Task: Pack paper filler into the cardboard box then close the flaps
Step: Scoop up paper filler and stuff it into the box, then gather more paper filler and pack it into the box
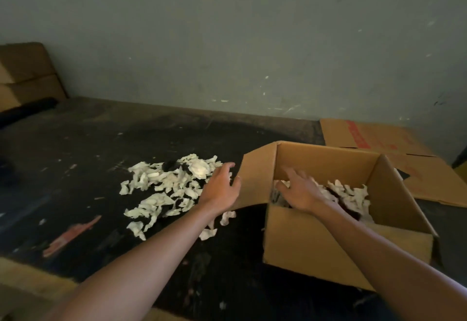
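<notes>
An open brown cardboard box (308,239) stands on the dark table at the right, flaps up. White crumpled paper filler (350,193) lies inside it, over something dark. A loose pile of paper filler (166,184) is spread on the table to the left of the box. My left hand (222,185) hovers open over the pile's right edge, just beside the box's left flap. My right hand (300,189) reaches into the box with fingers spread, palm down on the contents; nothing is held.
A flattened cardboard sheet with red print (374,136) lies behind and right of the box. Stacked cardboard (25,73) leans at the far left against the grey wall. A red scrap (73,234) lies on the table's near left.
</notes>
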